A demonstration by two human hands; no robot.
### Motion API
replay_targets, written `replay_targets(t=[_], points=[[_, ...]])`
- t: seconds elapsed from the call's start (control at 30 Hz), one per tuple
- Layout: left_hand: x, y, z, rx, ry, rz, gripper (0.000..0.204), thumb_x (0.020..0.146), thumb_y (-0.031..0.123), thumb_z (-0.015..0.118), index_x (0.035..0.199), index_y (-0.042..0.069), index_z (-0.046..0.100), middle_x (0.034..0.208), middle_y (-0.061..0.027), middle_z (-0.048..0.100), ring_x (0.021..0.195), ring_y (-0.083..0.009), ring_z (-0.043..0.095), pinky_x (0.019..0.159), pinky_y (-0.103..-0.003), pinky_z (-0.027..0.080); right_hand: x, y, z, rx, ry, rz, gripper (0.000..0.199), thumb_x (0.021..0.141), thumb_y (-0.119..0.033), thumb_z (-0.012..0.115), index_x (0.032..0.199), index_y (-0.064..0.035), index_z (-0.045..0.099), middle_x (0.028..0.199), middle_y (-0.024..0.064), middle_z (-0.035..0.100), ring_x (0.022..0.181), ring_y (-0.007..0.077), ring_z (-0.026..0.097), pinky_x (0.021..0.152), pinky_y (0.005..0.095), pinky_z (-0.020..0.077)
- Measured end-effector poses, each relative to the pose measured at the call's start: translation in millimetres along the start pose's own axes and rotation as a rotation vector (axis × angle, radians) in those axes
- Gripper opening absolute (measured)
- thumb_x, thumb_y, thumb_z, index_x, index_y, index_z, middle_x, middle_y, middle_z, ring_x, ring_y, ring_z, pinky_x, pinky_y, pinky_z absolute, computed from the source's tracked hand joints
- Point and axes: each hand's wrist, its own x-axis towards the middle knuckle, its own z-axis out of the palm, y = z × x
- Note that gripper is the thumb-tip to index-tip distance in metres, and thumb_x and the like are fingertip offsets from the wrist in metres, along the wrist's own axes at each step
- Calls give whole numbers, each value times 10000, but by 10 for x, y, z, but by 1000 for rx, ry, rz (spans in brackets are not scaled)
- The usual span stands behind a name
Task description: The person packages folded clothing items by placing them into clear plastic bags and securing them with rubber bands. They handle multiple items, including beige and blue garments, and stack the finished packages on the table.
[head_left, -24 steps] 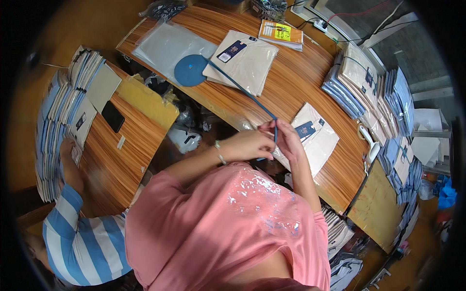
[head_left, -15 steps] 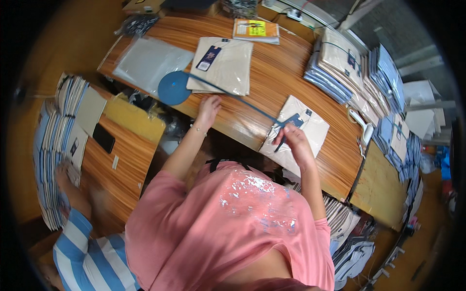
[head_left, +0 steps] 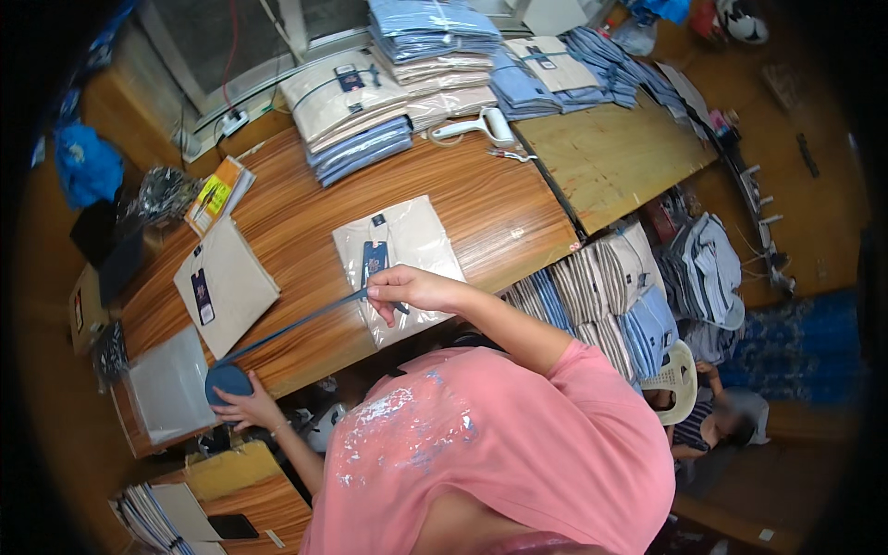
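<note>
Between the thumb and fingers of my right hand (head_left: 407, 288) is a dark blue ribbon (head_left: 298, 322), its short tail hanging below the grip. This hand is over a beige folded garment in a clear bag (head_left: 421, 236) with a dark blue hang tag (head_left: 374, 259). The ribbon runs taut to the left, down to a flat blue roll of ribbon (head_left: 225, 381) at the table's near edge. My left hand (head_left: 248, 407) rests against that roll, fingers spread.
Left of the middle lies a pile of bagged beige garments (head_left: 231, 291), beside clear plastic bags (head_left: 169, 384). Tied garment stacks (head_left: 347, 102), a white tape gun (head_left: 490, 127) and small snips (head_left: 511, 155) are at the back. Striped garments (head_left: 592, 287) fill space below. Another person sits right.
My view has turned to the right. My left hand has reached the ribbon roll and touches it. My right hand still pinches the ribbon over the bagged garment.
</note>
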Motion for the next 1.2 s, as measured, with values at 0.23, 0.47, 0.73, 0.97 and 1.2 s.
replay_targets(t=[0.23, 0.47, 0.73, 0.97, 1.2], points=[[40, -172, -127, 5, -290, 75, 798, 733, 569, 599, 1373, 209, 283, 1445, -103, 206, 1297, -383, 191, 891, -669, 268, -93, -103, -232, -64, -83, -39, 318, 942, -259, 418, 721, -49, 507, 622, 20, 546, 621, 105, 543, 646, 256, 433], [-692, 470, -477, -97, -388, 423, 822, 682, 424, 684, 1363, 156, 309, 1439, -109, 216, 1284, -375, 224, 961, -541, 262, 145, 1015, -821, -1169, 362, -337, 182, 848, -168, 502, 951, -38, 578, 1203, 111, 504, 1185, 273, 404, 975, 475, 283], [-894, 1805, -711, -287, -740, 829, 811, 619, 294, 717, 1334, 164, 356, 1438, -105, 218, 1321, -366, 152, 1005, -613, 124, -648, 950, -1532, -1007, 346, -183, 137, 845, -146, 507, 872, -33, 579, 1277, 119, 462, 1252, 275, 351, 1028, 483, 230], [-712, 2390, -690, -64, -620, 536, 631, 676, 70, 609, 1275, 134, 423, 1402, -136, 262, 1326, -360, 152, 1006, -613, 120, -927, 487, -2138, -193, 458, -120, 177, 913, -141, 461, 861, -18, 576, 914, 66, 612, 877, 141, 544, 819, 265, 415], [-1125, 3788, -966, -596, -724, 1046, 427, 788, 282, 626, 1154, 92, 515, 1143, -124, 510, 1049, -260, 480, 863, -439, 360, -1017, -681, -2450, -231, 559, -231, 146, 906, -184, 494, 907, -57, 566, 663, -24, 488, 556, 34, 428, 489, 181, 341]])
